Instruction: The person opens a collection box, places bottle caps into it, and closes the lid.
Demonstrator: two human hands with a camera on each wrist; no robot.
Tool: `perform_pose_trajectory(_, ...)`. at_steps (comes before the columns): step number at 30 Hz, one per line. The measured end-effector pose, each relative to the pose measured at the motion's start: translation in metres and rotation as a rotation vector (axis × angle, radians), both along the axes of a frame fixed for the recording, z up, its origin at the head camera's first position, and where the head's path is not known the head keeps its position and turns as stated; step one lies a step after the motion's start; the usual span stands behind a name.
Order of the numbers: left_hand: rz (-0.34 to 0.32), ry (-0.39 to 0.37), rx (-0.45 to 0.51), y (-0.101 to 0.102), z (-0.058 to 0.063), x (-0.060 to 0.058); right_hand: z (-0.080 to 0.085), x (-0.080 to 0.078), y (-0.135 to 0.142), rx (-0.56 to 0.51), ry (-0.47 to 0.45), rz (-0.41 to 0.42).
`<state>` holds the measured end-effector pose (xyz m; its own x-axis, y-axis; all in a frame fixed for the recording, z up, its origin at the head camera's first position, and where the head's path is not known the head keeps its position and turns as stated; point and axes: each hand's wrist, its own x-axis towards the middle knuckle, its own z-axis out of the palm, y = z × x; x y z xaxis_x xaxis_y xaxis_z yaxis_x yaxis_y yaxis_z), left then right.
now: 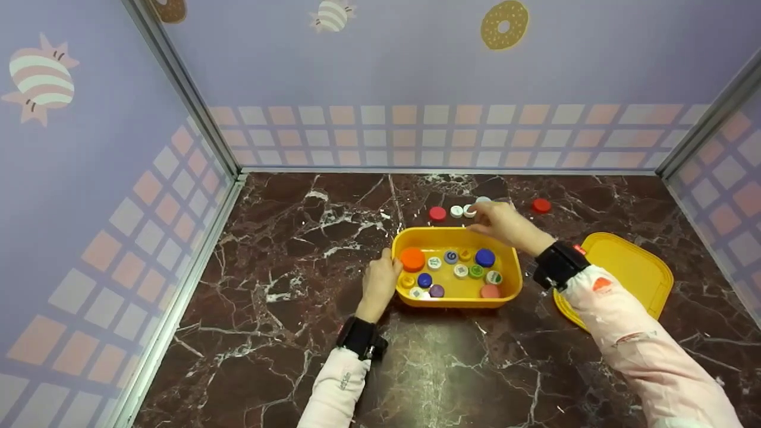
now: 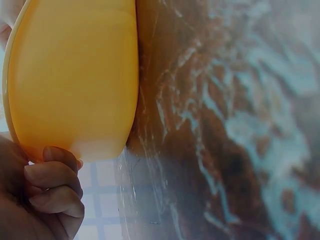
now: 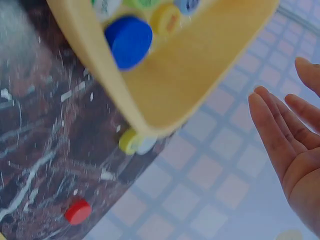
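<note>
A yellow plastic box (image 1: 458, 302) holds several bottle caps, among them an orange cap (image 1: 412, 260), a blue cap (image 1: 485, 257) and a green cap (image 1: 476, 271). My left hand (image 1: 380, 282) grips the box's left rim; the left wrist view shows curled fingers (image 2: 54, 175) at the wall. Over the back right rim hangs my right hand (image 1: 502, 223), its fingers extended and nothing held in the right wrist view. Behind the box, near that hand, lie a red cap (image 1: 437, 213), a white cap (image 1: 456, 211) and a pale cap (image 1: 483, 200), partly hidden.
A yellow lid (image 1: 633, 273) lies on the dark marbled table (image 1: 285, 345) at the right, partly under my right forearm. Another red cap (image 1: 541, 205) sits farther back. A tiled-pattern wall (image 1: 374, 134) bounds the table's far side.
</note>
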<state>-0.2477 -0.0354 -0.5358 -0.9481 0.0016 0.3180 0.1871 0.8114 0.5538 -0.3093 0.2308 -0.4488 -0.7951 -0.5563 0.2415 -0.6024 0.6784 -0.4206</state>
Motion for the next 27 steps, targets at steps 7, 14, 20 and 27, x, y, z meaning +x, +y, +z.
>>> perform_pose_trajectory(7, 0.012, -0.024, 0.015, 0.000, 0.001, -0.001, 0.001, -0.020, 0.026, -0.039, -0.062, -0.149)
perform_pose_trajectory(14, 0.005, -0.012, 0.034, 0.000, -0.001, -0.001, -0.023, -0.038, 0.049, -0.032, -0.108, -0.258)
perform_pose_trajectory(20, -0.001, -0.006, 0.019, 0.000, 0.000, -0.001, -0.043, -0.049, 0.063, -0.017, -0.161, -0.345)
perform_pose_trajectory(27, -0.015, 0.027, 0.012, -0.001, 0.000, -0.002, -0.054, -0.058, 0.069, 0.015, -0.136, -0.380)
